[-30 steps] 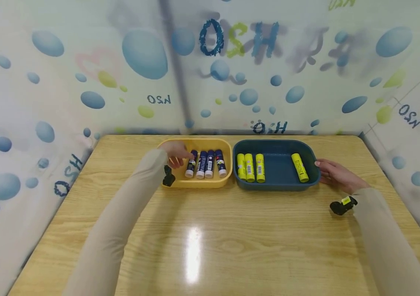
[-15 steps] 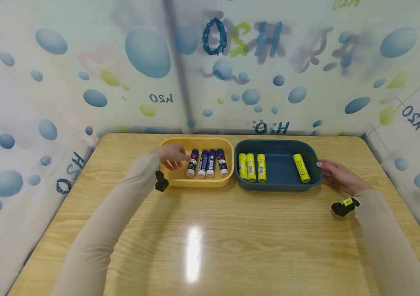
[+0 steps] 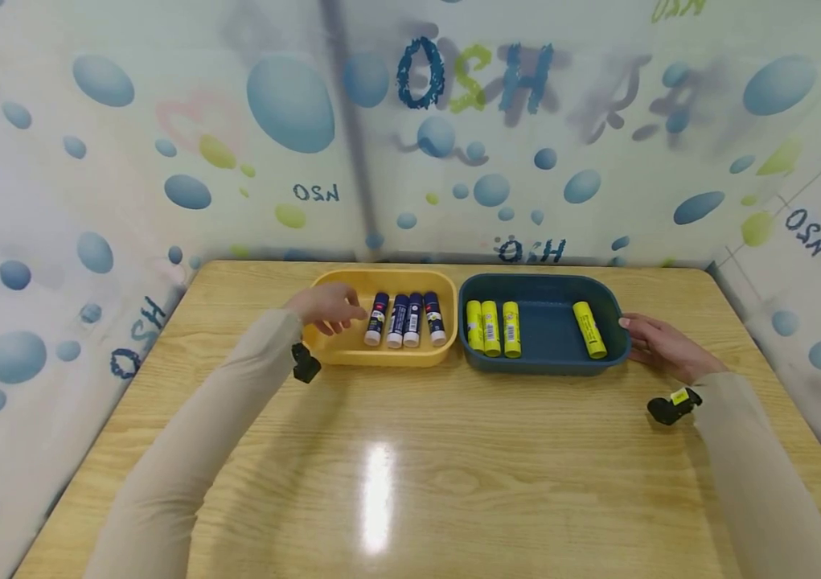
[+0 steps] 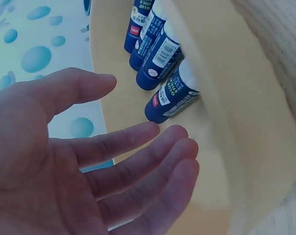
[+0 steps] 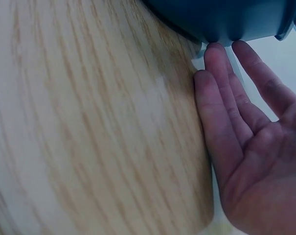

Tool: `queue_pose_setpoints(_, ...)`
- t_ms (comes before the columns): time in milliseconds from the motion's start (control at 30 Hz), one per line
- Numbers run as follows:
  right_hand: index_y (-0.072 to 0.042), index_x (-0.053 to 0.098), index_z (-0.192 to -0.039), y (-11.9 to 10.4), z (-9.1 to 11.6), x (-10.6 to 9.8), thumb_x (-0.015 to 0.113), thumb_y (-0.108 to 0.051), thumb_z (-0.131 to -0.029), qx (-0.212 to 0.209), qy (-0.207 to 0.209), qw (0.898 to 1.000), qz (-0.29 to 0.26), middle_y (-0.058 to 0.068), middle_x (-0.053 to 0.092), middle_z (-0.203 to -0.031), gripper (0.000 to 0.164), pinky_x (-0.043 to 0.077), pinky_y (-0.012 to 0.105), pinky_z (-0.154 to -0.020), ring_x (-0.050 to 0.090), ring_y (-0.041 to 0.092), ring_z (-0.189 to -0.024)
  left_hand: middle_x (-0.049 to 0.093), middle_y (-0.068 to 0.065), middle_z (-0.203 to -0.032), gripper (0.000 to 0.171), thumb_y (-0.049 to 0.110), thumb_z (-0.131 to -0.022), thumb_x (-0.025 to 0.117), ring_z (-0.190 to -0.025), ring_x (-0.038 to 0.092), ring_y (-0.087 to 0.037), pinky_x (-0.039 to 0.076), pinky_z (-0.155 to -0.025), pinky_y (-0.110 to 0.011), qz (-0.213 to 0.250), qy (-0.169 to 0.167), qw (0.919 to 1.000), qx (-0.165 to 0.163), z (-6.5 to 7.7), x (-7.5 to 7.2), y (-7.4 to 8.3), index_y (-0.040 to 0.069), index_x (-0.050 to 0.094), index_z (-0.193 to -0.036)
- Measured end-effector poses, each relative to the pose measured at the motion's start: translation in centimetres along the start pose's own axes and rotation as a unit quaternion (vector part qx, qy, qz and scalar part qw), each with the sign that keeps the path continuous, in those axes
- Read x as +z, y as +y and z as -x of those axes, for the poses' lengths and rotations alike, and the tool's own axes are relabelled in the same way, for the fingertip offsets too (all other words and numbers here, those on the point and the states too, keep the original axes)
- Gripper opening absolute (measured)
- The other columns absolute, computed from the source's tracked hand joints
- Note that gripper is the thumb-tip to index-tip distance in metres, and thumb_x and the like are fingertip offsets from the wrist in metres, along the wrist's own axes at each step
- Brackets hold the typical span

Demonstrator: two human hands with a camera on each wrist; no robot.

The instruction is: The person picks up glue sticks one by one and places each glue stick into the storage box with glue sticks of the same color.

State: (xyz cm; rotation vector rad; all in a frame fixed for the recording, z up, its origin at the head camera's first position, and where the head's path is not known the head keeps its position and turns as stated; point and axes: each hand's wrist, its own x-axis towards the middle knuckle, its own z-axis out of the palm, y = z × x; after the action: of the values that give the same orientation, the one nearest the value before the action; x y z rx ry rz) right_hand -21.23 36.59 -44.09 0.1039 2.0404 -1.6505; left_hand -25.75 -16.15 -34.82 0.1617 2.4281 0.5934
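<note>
My left hand point(image 3: 329, 306) hovers over the left end of the yellow tray point(image 3: 352, 355), just left of several dark blue glue sticks with white ends. Its fingers are loosely bent, thumb apart, holding nothing. In the left wrist view the nearest glue stick point(image 4: 172, 95) lies just beyond the index fingertip; whether they touch I cannot tell. My right hand point(image 3: 663, 344) is at the right end of the dark blue tray point(image 3: 543, 367). In the right wrist view its nearly straight fingertips point(image 5: 239, 46) touch that tray's outer wall, while the thumb is at the rim, mostly out of frame.
Inside the dark blue tray lie several yellow glue sticks, one of them point(image 3: 589, 330) apart at the right. Both trays stand side by side on the wooden table point(image 3: 468, 458), close to the back wall with its bubble print point(image 3: 290, 104).
My left hand has moved left, away from the dark blue glue sticks, with nothing in it. The right hand stays at the dark blue tray, and the view has shifted slightly.
</note>
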Motion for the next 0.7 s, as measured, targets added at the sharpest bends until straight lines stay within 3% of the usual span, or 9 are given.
queue_pose_setpoints(133,0.007,0.000,-0.151,0.0,0.0,0.1,0.044,-0.045,-0.101,0.003,0.001,1.000,-0.007,0.025,0.021,-0.148,0.084,0.048,0.018,-0.086,0.053,-0.010,-0.093,0.061,-0.016,-0.101,0.030,0.026,-0.097,0.058,-0.085,0.060,-0.026,0.055,-0.072,-0.033,-0.022,0.015,0.9994,0.024,0.6,0.5,-0.3,0.000,0.057,-0.113)
queue_pose_setpoints(267,0.007,-0.002,-0.150,0.0,-0.1,0.1,0.043,-0.044,-0.102,0.004,0.001,1.000,-0.013,0.028,0.013,-0.151,0.084,0.048,0.017,-0.085,0.053,-0.011,-0.092,0.059,-0.014,-0.097,0.029,0.024,-0.097,0.059,-0.081,0.059,-0.026,0.053,-0.067,-0.031,-0.043,0.042,0.9964,0.060,1.3,0.8,-0.8,0.000,0.058,-0.112)
queue_pose_setpoints(433,0.008,0.001,-0.150,-0.1,-0.1,0.0,0.043,-0.043,-0.102,0.000,0.001,1.000,-0.008,0.013,0.039,-0.135,0.082,0.048,0.019,-0.086,0.054,-0.009,-0.094,0.061,-0.015,-0.100,0.029,0.023,-0.096,0.060,-0.083,0.058,-0.026,0.051,-0.074,-0.038,-0.078,0.093,0.9872,0.103,2.2,1.0,-1.4,-0.002,0.059,-0.112)
queue_pose_setpoints(533,0.009,0.003,-0.150,-0.1,-0.1,-0.1,0.043,-0.042,-0.102,-0.002,0.001,1.000,-0.004,0.001,0.042,-0.124,0.081,0.049,0.019,-0.086,0.054,-0.008,-0.095,0.062,-0.018,-0.106,0.030,0.021,-0.095,0.060,-0.092,0.059,-0.030,0.049,-0.082,-0.044,-0.093,0.123,0.9798,0.127,2.7,1.3,-1.7,-0.003,0.058,-0.113)
queue_pose_setpoints(700,0.009,0.002,-0.150,0.0,0.0,-0.1,0.044,-0.044,-0.101,-0.001,0.002,1.000,-0.002,0.007,0.040,-0.129,0.083,0.048,0.019,-0.086,0.054,-0.008,-0.095,0.062,-0.023,-0.112,0.032,0.016,-0.095,0.060,-0.102,0.059,-0.038,0.047,-0.089,-0.049,-0.102,0.161,0.9680,0.164,3.1,1.8,-2.1,-0.006,0.057,-0.117)
